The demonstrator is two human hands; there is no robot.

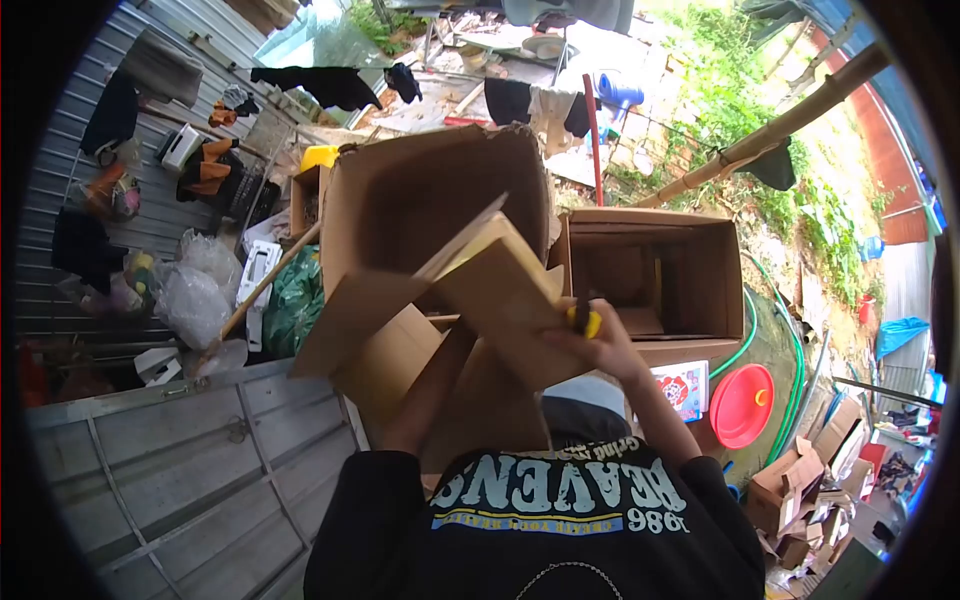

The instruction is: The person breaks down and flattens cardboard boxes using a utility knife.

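Observation:
A small cardboard box (505, 315) with its flaps spread is tilted up in front of my chest. My right hand (603, 343) is closed around a small yellow-and-black tool (583, 321), with its fingers against the box's right side. From the lower left my left forearm (425, 405) reaches up behind the cardboard. That hand is hidden by the panels. A loose-hanging flap (355, 318) sticks out to the left. Just beyond stands a large open carton (440, 165), its inside facing me.
Another open carton (650, 222) stands at the right, near a red round basin (741, 405) and a green hose (790, 330). A metal-framed panel (190, 470) fills the lower left. Plastic bags (200, 275) lie along the corrugated wall. Scrap cardboard (800, 490) is heaped at lower right.

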